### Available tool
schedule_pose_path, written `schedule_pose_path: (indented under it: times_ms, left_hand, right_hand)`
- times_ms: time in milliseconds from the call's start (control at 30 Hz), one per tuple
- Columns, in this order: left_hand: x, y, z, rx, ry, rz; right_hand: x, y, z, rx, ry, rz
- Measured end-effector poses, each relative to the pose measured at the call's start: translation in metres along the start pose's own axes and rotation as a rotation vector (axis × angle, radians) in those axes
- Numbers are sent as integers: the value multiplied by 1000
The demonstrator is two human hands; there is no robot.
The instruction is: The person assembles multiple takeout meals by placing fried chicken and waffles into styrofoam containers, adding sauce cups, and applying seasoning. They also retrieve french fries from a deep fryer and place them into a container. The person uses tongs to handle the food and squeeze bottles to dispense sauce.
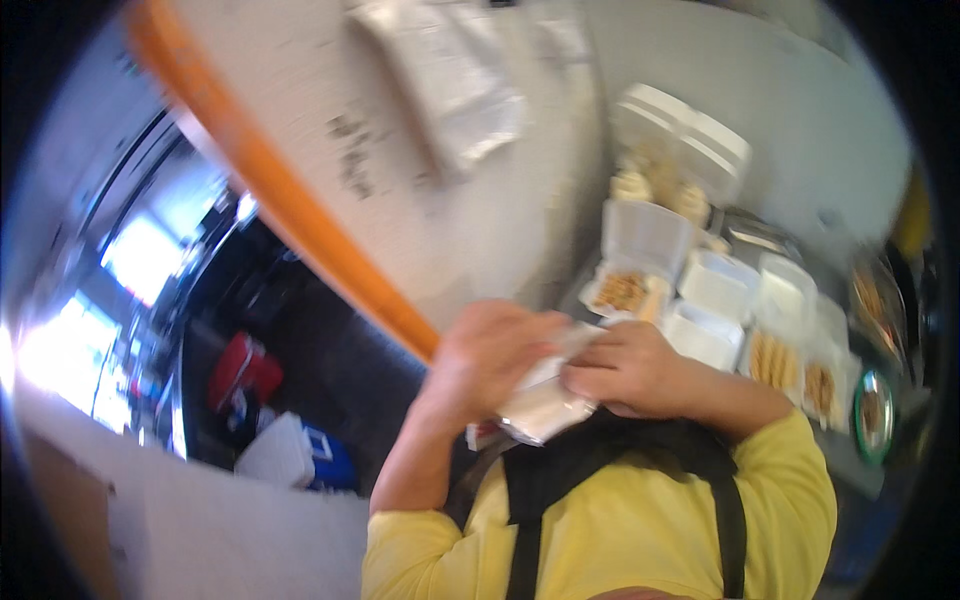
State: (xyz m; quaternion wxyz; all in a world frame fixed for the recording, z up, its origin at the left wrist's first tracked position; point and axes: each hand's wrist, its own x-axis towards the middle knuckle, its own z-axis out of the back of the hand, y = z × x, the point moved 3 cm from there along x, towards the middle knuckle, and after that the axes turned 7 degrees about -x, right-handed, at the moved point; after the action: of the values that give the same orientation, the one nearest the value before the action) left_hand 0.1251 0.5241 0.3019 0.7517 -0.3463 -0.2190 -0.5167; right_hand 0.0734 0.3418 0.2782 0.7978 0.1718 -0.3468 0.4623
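In front of my chest I hold a whitish, shiny plastic bag point(548, 408) that looks flat and folded. My right hand point(632, 368) is closed on its upper right side, fingers bent over the edge. From the left, my left hand point(492, 352) grips the bag's other side; motion blurs its fingers. Whatever the bag may contain cannot be made out. Right of my hands, an open white foam box point(645, 235) holds small browned pieces of food point(620, 290). Beside it, another foam box point(703, 335) lies open with no food visible in it.
Farther right on the counter are boxes with rolled, golden food point(773, 360) and a green-rimmed round item point(874, 415). Squeeze bottles point(632, 187) stand behind. White bags point(440, 80) hang on the orange-edged wall point(290, 210). A blue-and-white cooler point(290, 455) and red object point(245, 372) sit lower left.
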Motion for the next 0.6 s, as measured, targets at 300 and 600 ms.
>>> schedule_pose_path:
  times_ms: [300, 600]
  left_hand:
    - [-84, 86, -36, -1399, -665, 734]
    - [-52, 107, -115, -1443, -335, 843]
  right_hand:
    - [-12, -51, 14, 220, -357, -819]
    - [-43, -103, 3, 326, -565, -926]
